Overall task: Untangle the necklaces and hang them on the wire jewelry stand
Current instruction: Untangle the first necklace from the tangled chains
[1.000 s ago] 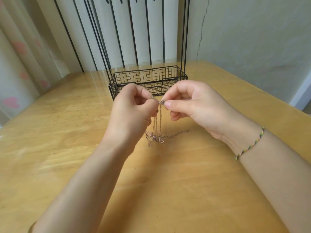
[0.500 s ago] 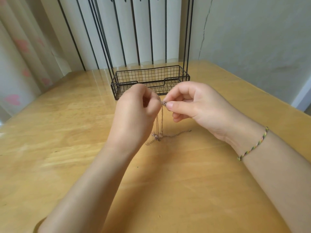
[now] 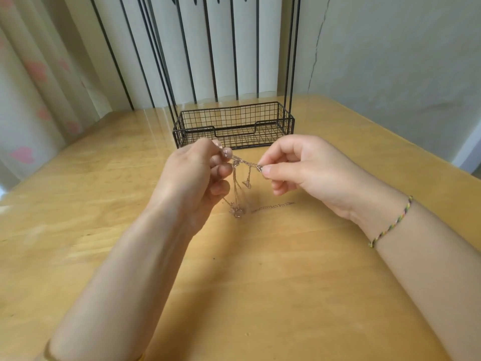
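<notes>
Rose-toned metal chains, the tangled necklaces (image 3: 235, 190), hang between two bare hands above the wooden surface (image 3: 260, 282). The left hand (image 3: 197, 175) pinches one end of a short, taut stretch of chain between thumb and fingers (image 3: 226, 152), with its lower fingers curled in below. The right hand (image 3: 307, 173) pinches the other end, where there is a small knot or clasp, too small to tell which, between thumb and forefinger; its other fingers are folded under the palm.

Several fine strands drop from that stretch, and a small pendant (image 3: 246, 184) dangles among them. Their lower ends gather in a small clump (image 3: 236, 211) that rests on the surface between the wrists, and one loose tail of chain (image 3: 273, 205) lies flat, running off to the right.

Just behind the hands stands the black wire jewelry stand (image 3: 291, 48). Its base is a rectangular mesh basket (image 3: 283, 126) with a dipped front rim, and thin uprights rise from it out of the top of the view. The necklaces are outside the basket, in front of its front wall.

A braided multicoloured bracelet (image 3: 390, 220) circles the right wrist. A pale curtain (image 3: 33, 87) with pink marks hangs at the left, and a cracked wall (image 3: 390, 61) stands at the right.
</notes>
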The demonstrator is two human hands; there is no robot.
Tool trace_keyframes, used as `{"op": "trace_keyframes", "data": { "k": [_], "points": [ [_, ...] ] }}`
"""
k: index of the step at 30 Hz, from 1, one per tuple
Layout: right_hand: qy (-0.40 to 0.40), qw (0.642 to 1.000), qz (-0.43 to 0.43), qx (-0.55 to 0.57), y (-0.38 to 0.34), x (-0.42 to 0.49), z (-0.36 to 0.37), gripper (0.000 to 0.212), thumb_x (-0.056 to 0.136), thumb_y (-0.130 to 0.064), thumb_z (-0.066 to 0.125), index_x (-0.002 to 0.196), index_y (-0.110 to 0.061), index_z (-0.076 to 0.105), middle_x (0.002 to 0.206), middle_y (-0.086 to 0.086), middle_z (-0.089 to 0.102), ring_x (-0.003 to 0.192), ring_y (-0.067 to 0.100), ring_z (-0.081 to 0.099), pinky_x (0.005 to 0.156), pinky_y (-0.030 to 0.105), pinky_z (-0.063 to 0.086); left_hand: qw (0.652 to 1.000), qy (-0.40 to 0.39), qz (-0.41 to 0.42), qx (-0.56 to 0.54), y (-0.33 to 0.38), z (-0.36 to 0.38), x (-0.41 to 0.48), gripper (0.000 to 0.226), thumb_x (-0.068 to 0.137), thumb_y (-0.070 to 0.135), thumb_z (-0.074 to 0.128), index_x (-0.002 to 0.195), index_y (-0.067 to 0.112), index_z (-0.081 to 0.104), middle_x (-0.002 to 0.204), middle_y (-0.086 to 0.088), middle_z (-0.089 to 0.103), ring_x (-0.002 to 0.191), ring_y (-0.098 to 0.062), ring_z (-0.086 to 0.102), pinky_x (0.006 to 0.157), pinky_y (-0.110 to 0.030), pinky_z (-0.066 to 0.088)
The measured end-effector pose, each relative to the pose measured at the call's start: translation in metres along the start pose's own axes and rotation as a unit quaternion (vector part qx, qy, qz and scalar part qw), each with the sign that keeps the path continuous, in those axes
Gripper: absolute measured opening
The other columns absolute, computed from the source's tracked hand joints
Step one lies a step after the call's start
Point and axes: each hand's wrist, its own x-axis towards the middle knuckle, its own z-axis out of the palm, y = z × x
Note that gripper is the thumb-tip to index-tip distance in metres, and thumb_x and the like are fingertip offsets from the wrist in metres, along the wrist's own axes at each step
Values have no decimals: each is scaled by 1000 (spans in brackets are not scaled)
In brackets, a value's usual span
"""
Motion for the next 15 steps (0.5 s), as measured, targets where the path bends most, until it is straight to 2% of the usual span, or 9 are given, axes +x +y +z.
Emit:
{"op": "trace_keyframes", "data": {
  "k": [3,11,13,15],
  "points": [
    [6,1000,10,9,0,1,0,13,86,0,60,79,-10,62,68,2,58,55,7,56,59,24,54,1000,-2,-8,14,0,-2,0,19,92,4,42,77,15,46,66,0,48,45,-7,37,36,-16,24],
    [24,999,22,15,3,2,-3,14,88,-1,58,80,-12,60,77,4,61,63,9,57,59,25,53,995,-26,-68,-69,6,-10,3,20,88,1,34,89,14,49,60,2,42,44,-7,31,34,-15,22],
    [30,999,19,24,3,2,-3,14,88,-1,57,81,-12,60,80,6,62,64,9,57,61,26,53,997,-34,-66,-23,6,-9,2,21,86,1,36,93,11,53,58,3,39,44,-8,32,35,-15,24],
    [30,999,13,29,3,2,-3,14,88,0,57,81,-12,60,79,5,62,64,9,58,63,27,53,993,-21,-17,115,2,-7,1,22,87,-1,42,92,9,61,52,7,40,43,-7,34,37,-17,29]
  ]
}}
